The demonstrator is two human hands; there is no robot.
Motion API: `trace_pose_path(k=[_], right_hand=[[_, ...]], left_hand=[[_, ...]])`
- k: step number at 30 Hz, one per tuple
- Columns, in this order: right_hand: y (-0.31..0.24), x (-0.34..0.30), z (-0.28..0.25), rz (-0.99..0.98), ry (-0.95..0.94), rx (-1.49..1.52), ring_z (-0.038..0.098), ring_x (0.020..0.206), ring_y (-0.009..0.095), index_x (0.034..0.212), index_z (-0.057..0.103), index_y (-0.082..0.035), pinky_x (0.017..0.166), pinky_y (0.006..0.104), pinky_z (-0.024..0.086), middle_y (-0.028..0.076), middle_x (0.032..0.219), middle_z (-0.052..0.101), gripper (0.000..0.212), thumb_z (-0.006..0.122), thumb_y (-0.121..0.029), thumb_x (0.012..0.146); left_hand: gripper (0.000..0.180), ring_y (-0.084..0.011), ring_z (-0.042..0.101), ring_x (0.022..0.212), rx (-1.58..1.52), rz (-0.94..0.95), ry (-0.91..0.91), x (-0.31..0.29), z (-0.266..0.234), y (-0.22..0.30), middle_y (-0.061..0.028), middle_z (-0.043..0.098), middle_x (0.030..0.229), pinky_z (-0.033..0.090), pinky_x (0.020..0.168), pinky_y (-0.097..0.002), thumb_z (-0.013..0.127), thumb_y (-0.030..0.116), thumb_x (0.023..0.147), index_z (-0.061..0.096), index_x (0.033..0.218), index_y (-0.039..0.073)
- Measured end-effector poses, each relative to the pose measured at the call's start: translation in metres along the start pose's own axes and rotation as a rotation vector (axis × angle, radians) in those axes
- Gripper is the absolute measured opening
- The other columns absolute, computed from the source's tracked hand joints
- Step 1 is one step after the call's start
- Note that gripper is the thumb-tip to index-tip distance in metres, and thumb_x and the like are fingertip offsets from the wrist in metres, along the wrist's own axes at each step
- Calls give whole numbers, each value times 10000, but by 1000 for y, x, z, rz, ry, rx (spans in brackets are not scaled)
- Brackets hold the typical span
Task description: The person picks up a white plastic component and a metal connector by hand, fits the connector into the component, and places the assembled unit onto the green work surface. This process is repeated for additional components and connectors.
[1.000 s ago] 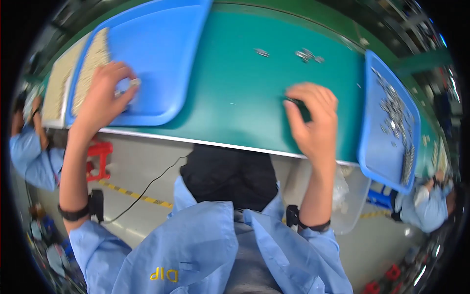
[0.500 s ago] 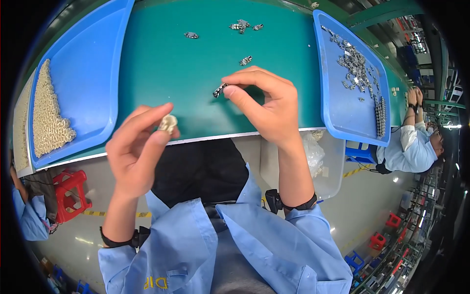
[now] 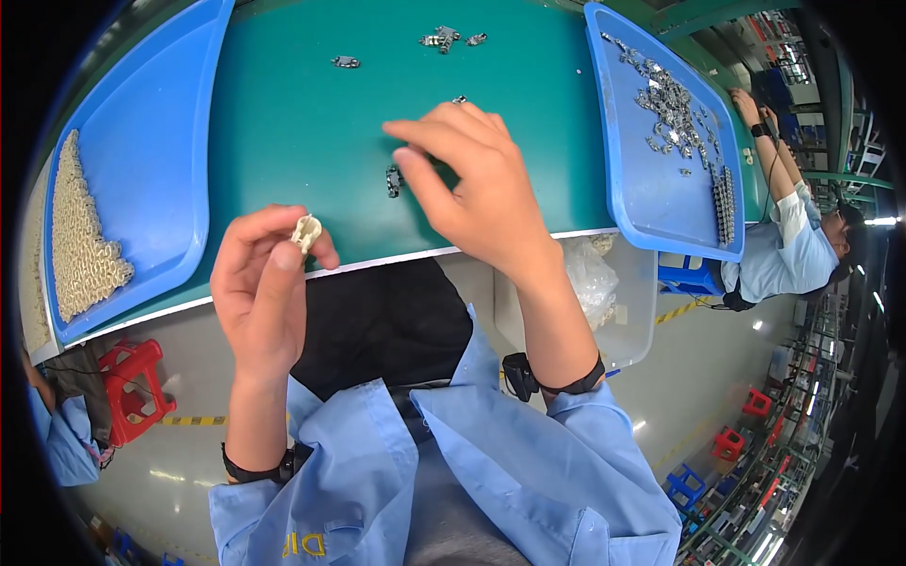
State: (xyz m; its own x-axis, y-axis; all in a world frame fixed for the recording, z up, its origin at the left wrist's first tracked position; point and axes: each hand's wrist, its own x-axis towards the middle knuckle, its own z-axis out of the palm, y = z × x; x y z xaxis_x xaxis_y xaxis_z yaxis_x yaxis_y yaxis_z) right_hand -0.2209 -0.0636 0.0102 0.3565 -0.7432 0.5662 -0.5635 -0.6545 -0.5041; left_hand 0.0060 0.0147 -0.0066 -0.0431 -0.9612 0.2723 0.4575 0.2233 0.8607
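Observation:
Pinched between the thumb and fingers of my left hand (image 3: 269, 283) is a small cream plastic piece (image 3: 306, 233) with a hollow in it. This hand is above the table's near edge. My right hand (image 3: 467, 184) has its thumb and forefinger spread apart over the green tabletop, with nothing between them. Just below its thumb tip a small black and silver metal part (image 3: 394, 181) lies on the table. Another metal part (image 3: 460, 99) shows partly behind the right hand's knuckles. Farther off lie a single metal part (image 3: 346, 62) and a small cluster of them (image 3: 442, 39).
A blue tray (image 3: 175, 189) on the left holds a heap of cream pieces (image 3: 85, 236). The blue tray (image 3: 618, 189) on the right holds loose metal parts (image 3: 670, 108) and a stacked row. A clear bin (image 3: 642, 330) sits below the table edge. A co-worker (image 3: 788, 250) is at the right.
My right hand has let go of the metal part, which now lies on the table, and its fingers have spread. My left hand still holds the cream piece, now turned a little.

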Motion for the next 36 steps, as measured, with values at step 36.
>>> trace_pose_path(k=[36], right_hand=[[-86,-2,-14,-264,228,242,624,636,241,832,731,13,559,330,484,133,827,706,325,714,169,547]], left_hand=[[200,-262,683,976,-328,-56,-12,-20,15,8,-207,673,1124,580,871,-401,638,23,1035,689,1220,-32]])
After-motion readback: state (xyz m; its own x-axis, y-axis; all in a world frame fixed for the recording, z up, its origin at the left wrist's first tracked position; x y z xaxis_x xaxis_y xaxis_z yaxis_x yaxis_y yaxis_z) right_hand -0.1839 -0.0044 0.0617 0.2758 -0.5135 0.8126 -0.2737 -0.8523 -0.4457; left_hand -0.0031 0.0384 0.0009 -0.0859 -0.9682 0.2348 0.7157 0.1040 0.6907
